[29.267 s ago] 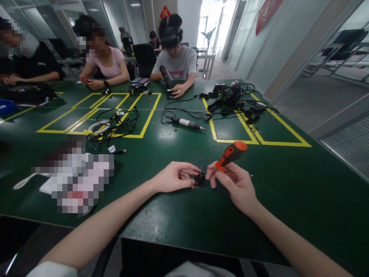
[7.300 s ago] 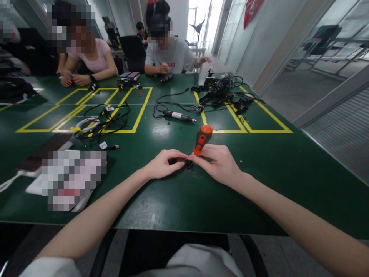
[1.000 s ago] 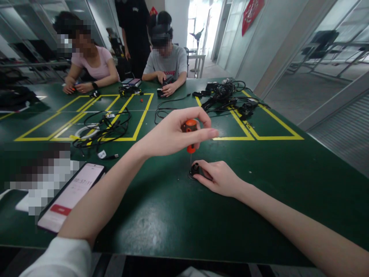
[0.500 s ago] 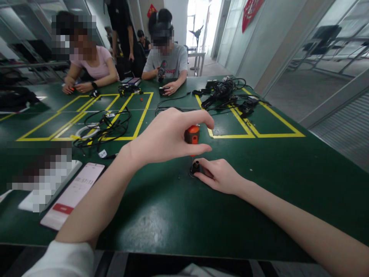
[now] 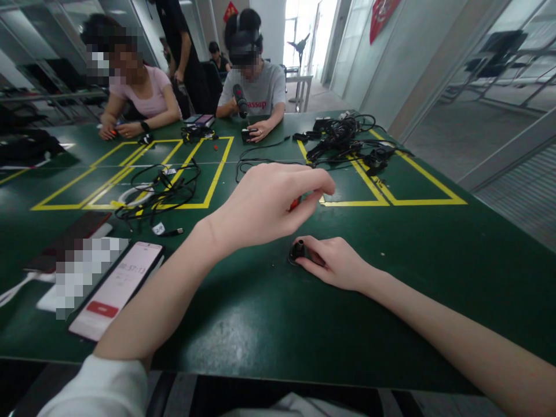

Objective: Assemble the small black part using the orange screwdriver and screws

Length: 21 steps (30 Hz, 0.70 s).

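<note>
Screwdriver [image 5: 295, 203] was clasped, mostly hidden, in left hand [image 5: 275, 200], black part [image 5: 297, 249] was pinched in right hand [image 5: 339, 262] on table [image 5: 260, 324], phone [image 5: 119, 289] lay toward near edge

My L hand [image 5: 269, 202] around orange-handled tool [image 5: 296, 202], mostly hidden; R hand [image 5: 336, 260] pinches small black part [image 5: 297, 250] on green table [image 5: 243, 307]. Phone [image 5: 117, 289] near L.

Green table [image 5: 243, 341], yellow tape [image 5: 428, 202]; grey floor [image 5: 438, 130]; glass partition [image 5: 367, 58] right; bright window [image 5: 293, 26] beyond.
</note>
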Available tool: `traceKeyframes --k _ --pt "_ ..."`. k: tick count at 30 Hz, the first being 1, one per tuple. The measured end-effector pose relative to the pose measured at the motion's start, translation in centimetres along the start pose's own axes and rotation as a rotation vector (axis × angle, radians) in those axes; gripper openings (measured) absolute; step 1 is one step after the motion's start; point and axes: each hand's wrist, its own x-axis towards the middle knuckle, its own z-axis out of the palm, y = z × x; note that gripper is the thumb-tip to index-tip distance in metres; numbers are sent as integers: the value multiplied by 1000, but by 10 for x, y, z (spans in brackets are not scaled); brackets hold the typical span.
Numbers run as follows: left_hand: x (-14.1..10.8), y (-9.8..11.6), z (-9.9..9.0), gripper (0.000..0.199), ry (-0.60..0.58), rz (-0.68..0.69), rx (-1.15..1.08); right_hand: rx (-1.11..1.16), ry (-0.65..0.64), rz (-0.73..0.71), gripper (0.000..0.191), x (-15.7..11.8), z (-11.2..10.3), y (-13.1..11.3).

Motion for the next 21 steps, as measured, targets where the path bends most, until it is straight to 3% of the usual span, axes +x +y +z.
traceKeyframes --k 6,21 --pt "-2 2 -4 35 -70 64 53 -16 -12 7 22 0 0 1" --pt "-4 2 0 39 -46 70 104 12 -28 25 21 0 0 1"
